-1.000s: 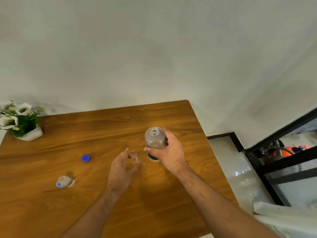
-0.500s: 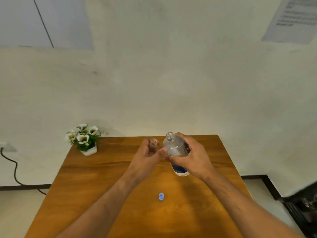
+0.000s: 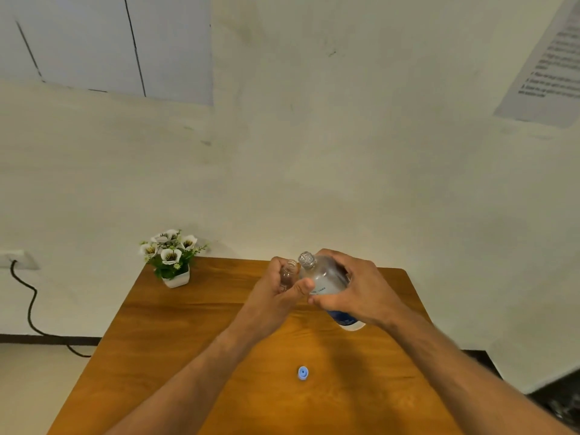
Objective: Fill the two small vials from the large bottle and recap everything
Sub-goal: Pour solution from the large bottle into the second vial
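Observation:
My right hand [image 3: 354, 290] grips the large clear bottle [image 3: 324, 281], uncapped, lifted off the table and tilted left. Its open neck is right next to the mouth of a small clear vial [image 3: 288, 273]. My left hand [image 3: 276, 293] holds that vial upright between thumb and fingers, above the far part of the wooden table [image 3: 188, 340]. A small blue cap [image 3: 303, 372] lies on the table nearer to me, below both hands. The second vial is out of view.
A white pot of artificial flowers [image 3: 171, 259] stands at the table's far left corner. A black cable [image 3: 29, 306] runs down the wall on the left. A sheet of paper [image 3: 546, 67] hangs on the wall at upper right.
Both hands rose from the table with the vial and the bottle and came together. The bottle tilted toward the vial. The camera swung up and left, so the second vial left the view.

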`<state>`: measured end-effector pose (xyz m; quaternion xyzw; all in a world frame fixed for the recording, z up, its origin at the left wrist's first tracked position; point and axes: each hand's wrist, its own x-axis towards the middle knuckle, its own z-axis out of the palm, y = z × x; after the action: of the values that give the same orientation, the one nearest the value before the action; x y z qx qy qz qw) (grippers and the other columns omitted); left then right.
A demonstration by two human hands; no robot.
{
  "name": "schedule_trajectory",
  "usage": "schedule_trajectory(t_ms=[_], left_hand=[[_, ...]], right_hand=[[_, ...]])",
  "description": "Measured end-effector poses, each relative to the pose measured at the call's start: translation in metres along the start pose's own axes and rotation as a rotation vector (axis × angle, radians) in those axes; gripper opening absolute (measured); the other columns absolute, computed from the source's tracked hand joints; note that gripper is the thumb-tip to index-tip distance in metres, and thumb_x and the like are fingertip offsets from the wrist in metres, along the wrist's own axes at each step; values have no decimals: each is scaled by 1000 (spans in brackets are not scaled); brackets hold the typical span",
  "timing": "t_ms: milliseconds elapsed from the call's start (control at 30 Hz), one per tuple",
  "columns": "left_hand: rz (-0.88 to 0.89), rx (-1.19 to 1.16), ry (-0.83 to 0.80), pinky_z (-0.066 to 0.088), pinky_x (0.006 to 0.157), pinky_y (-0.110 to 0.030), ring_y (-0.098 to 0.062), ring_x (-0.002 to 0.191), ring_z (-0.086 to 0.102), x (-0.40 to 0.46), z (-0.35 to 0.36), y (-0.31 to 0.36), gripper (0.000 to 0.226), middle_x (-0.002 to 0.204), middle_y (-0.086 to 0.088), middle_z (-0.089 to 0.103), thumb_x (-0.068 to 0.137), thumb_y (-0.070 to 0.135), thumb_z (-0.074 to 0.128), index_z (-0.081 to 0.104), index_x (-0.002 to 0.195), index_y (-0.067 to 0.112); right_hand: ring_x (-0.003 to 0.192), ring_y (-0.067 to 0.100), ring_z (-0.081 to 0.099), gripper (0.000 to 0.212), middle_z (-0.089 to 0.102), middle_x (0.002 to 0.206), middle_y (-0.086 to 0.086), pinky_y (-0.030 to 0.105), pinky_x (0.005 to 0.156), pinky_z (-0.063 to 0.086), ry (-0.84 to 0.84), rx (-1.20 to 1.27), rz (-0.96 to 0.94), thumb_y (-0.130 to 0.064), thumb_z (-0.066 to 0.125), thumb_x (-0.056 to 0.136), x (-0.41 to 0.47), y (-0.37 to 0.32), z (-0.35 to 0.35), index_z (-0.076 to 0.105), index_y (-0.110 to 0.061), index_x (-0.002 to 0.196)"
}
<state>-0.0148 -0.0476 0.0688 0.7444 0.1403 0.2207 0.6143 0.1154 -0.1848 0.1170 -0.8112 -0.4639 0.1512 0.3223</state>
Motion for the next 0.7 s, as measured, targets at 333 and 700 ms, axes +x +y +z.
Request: schedule_trajectory(t_ms=[333,700], left_hand=[[-26,2,-31,40,54,-19,-2,61,41,-5,-10,-7,55,75,5,48,74,62,62,48,104,19],[-17,22,16,37,49,-17,0,56,37,-2,-12,-11,63,73,5,45,69,67,62,48,102,15]], right_hand=[[94,3,63,75,63,111,-18,25,81,59,-46,-85,-33,-50,85,63,9,-2,4,54,-38,131],[91,3,62,70,62,108,-18,25,77,58,-47,-175,-53,-56,82,64,16,-5,2,56,-39,126]])
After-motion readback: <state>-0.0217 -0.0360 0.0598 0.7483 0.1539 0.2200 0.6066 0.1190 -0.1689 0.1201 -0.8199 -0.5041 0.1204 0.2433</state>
